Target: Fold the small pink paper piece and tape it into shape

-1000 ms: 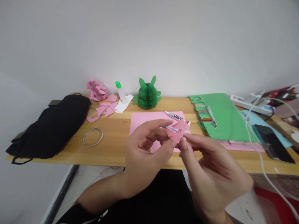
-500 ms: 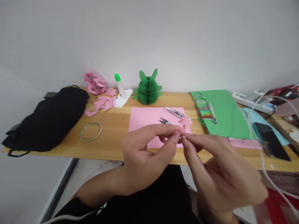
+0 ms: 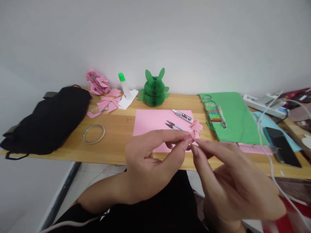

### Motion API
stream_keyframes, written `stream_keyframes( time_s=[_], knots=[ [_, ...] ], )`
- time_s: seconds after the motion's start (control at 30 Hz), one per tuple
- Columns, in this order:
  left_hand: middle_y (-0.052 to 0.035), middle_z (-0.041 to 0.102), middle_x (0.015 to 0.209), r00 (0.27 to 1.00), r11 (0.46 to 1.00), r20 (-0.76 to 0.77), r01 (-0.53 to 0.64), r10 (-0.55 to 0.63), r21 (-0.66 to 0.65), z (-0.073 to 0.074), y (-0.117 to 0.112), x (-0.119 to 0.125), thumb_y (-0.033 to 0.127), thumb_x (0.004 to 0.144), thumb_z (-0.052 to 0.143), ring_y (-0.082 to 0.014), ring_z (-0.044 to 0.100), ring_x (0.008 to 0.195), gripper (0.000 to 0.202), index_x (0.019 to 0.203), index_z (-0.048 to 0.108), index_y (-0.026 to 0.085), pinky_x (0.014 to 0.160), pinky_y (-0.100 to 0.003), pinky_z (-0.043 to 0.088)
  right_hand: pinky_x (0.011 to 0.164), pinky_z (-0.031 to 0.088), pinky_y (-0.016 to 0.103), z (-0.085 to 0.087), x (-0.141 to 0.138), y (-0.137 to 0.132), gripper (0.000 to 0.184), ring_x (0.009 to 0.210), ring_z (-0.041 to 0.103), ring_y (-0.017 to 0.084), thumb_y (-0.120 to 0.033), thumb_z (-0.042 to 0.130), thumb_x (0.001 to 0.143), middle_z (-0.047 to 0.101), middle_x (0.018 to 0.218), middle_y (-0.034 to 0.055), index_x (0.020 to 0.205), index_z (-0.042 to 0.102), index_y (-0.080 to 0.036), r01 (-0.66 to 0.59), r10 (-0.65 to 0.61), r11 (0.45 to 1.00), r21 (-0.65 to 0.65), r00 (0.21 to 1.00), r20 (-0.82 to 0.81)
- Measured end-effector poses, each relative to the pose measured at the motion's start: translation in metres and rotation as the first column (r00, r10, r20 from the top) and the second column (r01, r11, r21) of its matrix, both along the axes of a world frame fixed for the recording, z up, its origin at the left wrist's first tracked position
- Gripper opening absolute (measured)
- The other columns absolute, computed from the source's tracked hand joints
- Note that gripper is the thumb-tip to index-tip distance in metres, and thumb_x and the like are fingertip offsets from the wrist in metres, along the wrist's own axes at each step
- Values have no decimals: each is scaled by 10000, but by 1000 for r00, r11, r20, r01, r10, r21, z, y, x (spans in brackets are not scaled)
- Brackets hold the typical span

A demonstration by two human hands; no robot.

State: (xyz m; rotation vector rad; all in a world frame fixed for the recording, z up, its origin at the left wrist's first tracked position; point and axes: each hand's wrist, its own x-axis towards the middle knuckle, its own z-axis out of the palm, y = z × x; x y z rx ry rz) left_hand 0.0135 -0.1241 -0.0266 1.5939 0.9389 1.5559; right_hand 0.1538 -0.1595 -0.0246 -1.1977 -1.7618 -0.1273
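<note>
Between the fingertips of both hands is a small piece of pink paper [image 3: 190, 138], mostly covered by the fingers. My left hand [image 3: 155, 161] pinches it from the left, thumb against forefinger. From the right, my right hand [image 3: 228, 174] pinches its edge with thumb and forefinger. Just beyond the fingers, a pink sheet [image 3: 150, 124] lies on the table with thread snips [image 3: 173, 125] and a B-7000 glue tube [image 3: 183, 116] on it. Crumpled pink paper [image 3: 197, 127] shows at the sheet's right edge, behind my fingertips.
A green paper honeycomb figure [image 3: 154, 91] stands by the wall. To its left are a glue stick [image 3: 124, 85], pink scraps [image 3: 108, 104] and a tape roll [image 3: 93, 134]. A black bag [image 3: 48, 119] lies far left. Rightward are a green folder [image 3: 238, 116], phone [image 3: 283, 145] and white cable [image 3: 272, 168].
Both hands keep their pinch on the pink paper, the fingertips shifting slightly right. The camera view has shifted a little. Nothing on the table has visibly been moved.
</note>
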Motion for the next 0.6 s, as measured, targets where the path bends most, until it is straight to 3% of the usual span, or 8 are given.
stream_keyframes(
  time_s=[0.2,0.4,0.6],
  knots=[
    [48,768,771,1000,1000,16,-7,8,-24,1,-1,1,112,771,750,-167,692,651,275,906,770,350,643,-321,595,721,560,263,-6,7,-7,238,740,702,142,-117,652,862,766,894,64,1094,669,-162,11,-11,1000,2,995,98],
    [51,765,764,998,997,45,50,-47,-57,1,-2,-1,99,767,753,-168,705,697,300,928,765,352,689,-320,611,637,584,321,-6,10,-9,170,629,691,182,-236,569,918,747,724,38,977,728,-224,49,-24,975,-218,993,115],
    [38,772,794,999,998,38,34,-32,-46,0,-2,-2,88,756,754,-186,702,697,315,926,767,353,681,-347,611,638,583,303,-4,10,-8,177,628,692,176,-256,560,926,739,716,33,963,731,-232,57,-27,969,-242,992,124]
  ],
)
